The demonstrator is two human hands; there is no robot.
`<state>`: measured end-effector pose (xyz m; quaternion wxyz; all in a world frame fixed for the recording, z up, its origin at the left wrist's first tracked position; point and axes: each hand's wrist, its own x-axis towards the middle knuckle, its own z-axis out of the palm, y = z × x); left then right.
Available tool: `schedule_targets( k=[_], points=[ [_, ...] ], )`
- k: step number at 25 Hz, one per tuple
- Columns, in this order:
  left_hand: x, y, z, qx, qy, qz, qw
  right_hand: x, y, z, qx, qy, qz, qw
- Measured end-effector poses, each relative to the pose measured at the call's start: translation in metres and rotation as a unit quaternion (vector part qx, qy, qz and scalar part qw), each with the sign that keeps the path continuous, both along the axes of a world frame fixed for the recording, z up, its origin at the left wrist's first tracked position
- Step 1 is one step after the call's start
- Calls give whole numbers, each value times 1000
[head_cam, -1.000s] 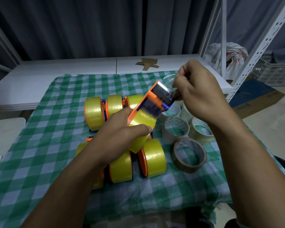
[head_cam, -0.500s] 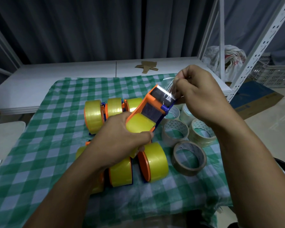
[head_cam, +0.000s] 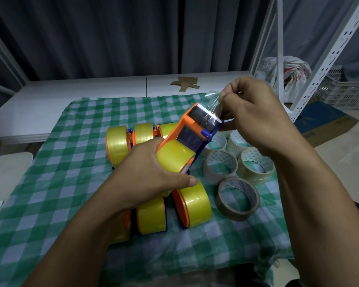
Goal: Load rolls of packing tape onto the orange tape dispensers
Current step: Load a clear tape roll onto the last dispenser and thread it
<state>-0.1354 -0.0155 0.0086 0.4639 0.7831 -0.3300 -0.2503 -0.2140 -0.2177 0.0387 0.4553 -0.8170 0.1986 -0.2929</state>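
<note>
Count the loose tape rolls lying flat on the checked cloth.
5 loose rolls: two at the back, two in the middle, a brown roll nearest. The right hand may hide more.

Centre, dispenser (head_cam: 192, 129): orange plastic, smooth, semi-gloss. On it, roll (head_cam: 174, 155): yellow tape, glossy. Above it, film (head_cam: 212, 104): clear, shiny, wrinkled. Underneath, cloth (head_cam: 60, 183): green-white check, faint sheen. Upper left, bench (head_cam: 71, 100): white, smooth, matt. Lower right, spare rolls (head_cam: 236, 215): tan tape, printed paper cores. Top, curtain (head_cam: 112, 38): dark cloth, matt. Upper right, rack (head_cam: 330, 59): white painted metal, perforated.
</note>
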Motion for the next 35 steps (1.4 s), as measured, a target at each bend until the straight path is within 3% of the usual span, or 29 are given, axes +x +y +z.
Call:
schedule_targets(
  k=[3,15,26,35],
  points=[
    [0,1,1,11,-13,0,1000,-3,-1,1,-29,27,3,999],
    [5,8,0,7,-19,-29,999,-12,2,7,72,31,-3,997],
    [11,14,-1,-39,44,-77,995,-11,4,6,133,23,18,991],
    [2,8,0,-119,42,-3,992,-7,13,10,105,-46,-4,993]
  ],
)
